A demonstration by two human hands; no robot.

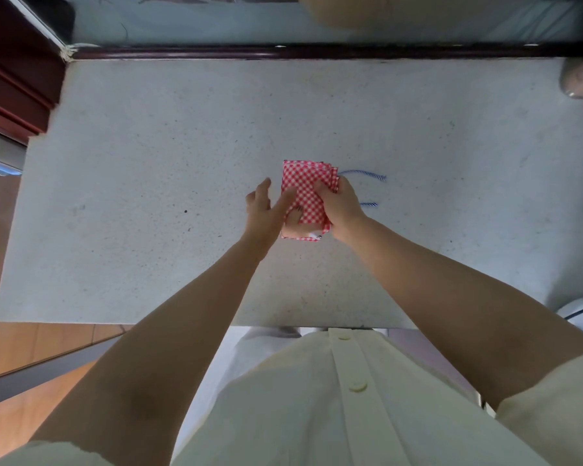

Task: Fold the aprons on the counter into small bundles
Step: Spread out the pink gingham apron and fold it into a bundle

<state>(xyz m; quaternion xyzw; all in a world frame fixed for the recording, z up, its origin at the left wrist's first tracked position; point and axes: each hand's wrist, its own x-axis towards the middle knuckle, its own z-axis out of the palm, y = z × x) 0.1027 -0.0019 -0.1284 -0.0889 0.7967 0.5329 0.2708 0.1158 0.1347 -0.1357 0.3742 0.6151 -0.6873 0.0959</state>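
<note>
Mostly the frame is filled by a grey speckled bench (pixel 148 196), with a dark wooden rail along its far edge at the top. Across the bottom shows the person's cream buttoned shirt (pixel 317 415), and two bare forearms reach up from it to the middle of the frame.

At the centre of the bench lies a red-and-white checked apron (pixel 305 193), folded into a small thick oblong with stacked layers showing at its right edge. The right hand (pixel 342 210) grips that right edge, fingers curled round the layers. The left hand (pixel 261 211) is at the bundle's left side, its fingers straight and spread; the forefinger lies on the cloth and the thumb tip rests at a lower fold. Two blue-and-white cords (pixel 364 173) stick out onto the bench just right of the right hand.
</note>
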